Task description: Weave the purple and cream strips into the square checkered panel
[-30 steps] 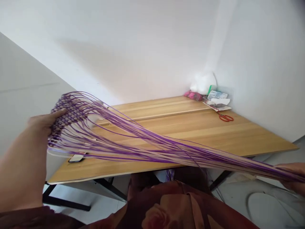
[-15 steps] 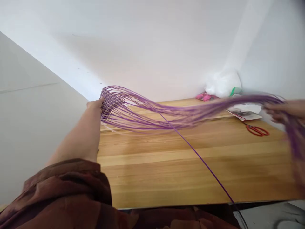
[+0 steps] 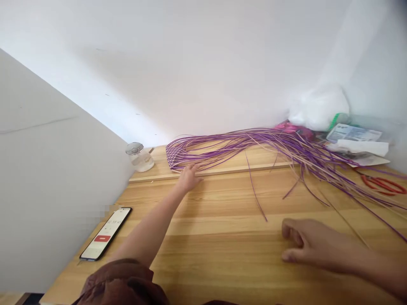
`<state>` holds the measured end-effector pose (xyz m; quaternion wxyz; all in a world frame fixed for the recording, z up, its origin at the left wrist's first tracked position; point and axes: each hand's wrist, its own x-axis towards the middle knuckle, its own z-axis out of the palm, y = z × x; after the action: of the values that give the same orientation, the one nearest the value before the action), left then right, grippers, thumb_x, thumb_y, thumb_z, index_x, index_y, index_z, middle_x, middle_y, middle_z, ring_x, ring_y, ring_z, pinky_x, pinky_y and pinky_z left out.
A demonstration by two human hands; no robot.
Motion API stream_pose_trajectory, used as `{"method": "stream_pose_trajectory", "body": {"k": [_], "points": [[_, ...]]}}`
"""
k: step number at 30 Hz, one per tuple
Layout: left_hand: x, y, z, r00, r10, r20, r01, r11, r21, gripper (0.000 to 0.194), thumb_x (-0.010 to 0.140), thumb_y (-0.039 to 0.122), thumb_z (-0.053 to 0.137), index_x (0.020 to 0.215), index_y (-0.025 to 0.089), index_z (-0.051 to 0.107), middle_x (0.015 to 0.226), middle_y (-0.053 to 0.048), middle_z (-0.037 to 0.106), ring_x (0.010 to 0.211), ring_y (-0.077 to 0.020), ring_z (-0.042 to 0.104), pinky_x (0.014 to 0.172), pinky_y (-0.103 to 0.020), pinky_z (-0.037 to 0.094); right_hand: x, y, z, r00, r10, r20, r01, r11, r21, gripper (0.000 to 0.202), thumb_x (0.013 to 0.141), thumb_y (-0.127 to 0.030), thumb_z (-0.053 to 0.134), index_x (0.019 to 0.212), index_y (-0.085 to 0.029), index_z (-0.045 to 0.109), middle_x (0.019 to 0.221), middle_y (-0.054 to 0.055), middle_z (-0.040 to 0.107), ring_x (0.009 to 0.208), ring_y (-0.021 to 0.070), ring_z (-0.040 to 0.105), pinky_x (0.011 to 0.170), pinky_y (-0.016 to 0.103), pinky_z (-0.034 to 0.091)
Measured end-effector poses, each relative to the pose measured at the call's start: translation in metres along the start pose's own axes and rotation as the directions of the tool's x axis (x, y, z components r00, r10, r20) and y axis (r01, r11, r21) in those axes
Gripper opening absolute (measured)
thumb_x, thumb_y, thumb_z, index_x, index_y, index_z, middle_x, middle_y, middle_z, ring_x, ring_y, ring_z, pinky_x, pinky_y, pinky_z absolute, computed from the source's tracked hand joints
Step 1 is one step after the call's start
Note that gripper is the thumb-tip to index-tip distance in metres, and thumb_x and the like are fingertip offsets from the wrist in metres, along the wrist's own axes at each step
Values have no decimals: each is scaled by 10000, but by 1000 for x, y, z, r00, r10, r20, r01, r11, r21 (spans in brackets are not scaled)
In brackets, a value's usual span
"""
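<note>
A small woven piece [image 3: 174, 156] in purple and pale pink lies toward the back of the wooden table. Its long loose cords [image 3: 251, 137] fan out rightward in a tangled spread, several ends trailing onto the front boards. My left hand [image 3: 190, 178] rests by the lower edge of the cords, just right of the woven part, fingers stretched out; whether it touches a cord is hard to tell. Over the table at the right, my right hand [image 3: 305, 241] is slightly blurred, its fingers curved and apart with nothing between them.
A phone [image 3: 106, 233] lies at the left edge of the table [image 3: 203, 254]. Behind it stands a lidded clear container [image 3: 140, 156]. Red-handled scissors [image 3: 384, 185], papers [image 3: 359, 146], a pink item [image 3: 295, 129] and a white bag [image 3: 319, 108] sit at the back right near the wall.
The woven piece and its cords, earlier stretched in the air between both hands, now lie on the table. Both hands have let go. The right hand has come leftward and nearer me.
</note>
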<state>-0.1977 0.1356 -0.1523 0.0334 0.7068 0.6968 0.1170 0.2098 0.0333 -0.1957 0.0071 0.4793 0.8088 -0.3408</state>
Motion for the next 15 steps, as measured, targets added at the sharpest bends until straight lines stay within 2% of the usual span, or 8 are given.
{"method": "stream_pose_trajectory", "body": {"k": [2,4,5,7,9,11,13,15], "points": [[-16,3,14,997,75,-21,-73,993,94,614,764,253,735,1351,159,582,1535,-166,429,1466,-317,321,1217,-458,230,-20,8,37,991,54,-119,-52,998,24,435,727,-585,694,1008,-254,673,884,49,720,776,253,674,639,348,495],[-27,7,24,985,172,6,-170,970,173,544,814,274,685,1341,175,590,1561,-151,395,1489,-316,270,1231,-475,180,-27,20,61,964,42,-264,-31,998,46,489,764,-611,643,1120,-278,678,1074,77,725,944,295,695,813,428,562],[-30,8,28,977,209,48,-214,959,184,501,840,311,657,1323,189,605,1557,-139,404,1484,-311,280,1231,-474,179,-27,26,69,945,26,-325,-12,999,46,510,777,-626,619,1155,-288,681,1157,83,710,1035,317,682,909,474,554],[-35,10,35,973,191,125,-209,966,150,477,878,412,603,1313,215,612,1540,-119,439,1465,-295,325,1222,-461,210,-24,36,77,913,-3,-408,23,999,43,519,787,-637,596,1170,-302,698,1238,80,685,1156,345,636,1031,539,499],[-38,8,39,983,97,159,-116,987,110,543,903,499,538,1360,208,574,1525,-126,459,1447,-275,364,1203,-435,264,-25,38,76,900,6,-436,40,995,95,477,800,-620,585,1127,-302,724,1211,80,696,1155,345,637,1038,533,501],[-40,4,41,988,14,155,-30,995,100,595,928,524,476,1416,186,517,1529,-140,450,1448,-263,367,1190,-423,290,-39,31,69,926,59,-374,42,966,256,443,827,-616,554,1062,-290,740,1137,84,716,1073,308,671,973,456,551],[-44,4,42,988,-9,154,-9,993,115,573,956,482,422,1433,172,490,1533,-154,440,1452,-273,359,1188,-454,286,-64,20,60,982,83,-169,8,878,478,476,853,-647,496,983,-261,741,1002,92,730,924,261,697,840,376,590],[-51,10,43,988,-8,157,-13,991,131,520,975,406,374,1408,149,506,1520,-186,447,1443,-302,369,1180,-511,280,-97,11,53,998,18,66,-56,780,623,529,839,-680,481,885,-220,737,835,89,714,752,223,680,685,326,577]]}}
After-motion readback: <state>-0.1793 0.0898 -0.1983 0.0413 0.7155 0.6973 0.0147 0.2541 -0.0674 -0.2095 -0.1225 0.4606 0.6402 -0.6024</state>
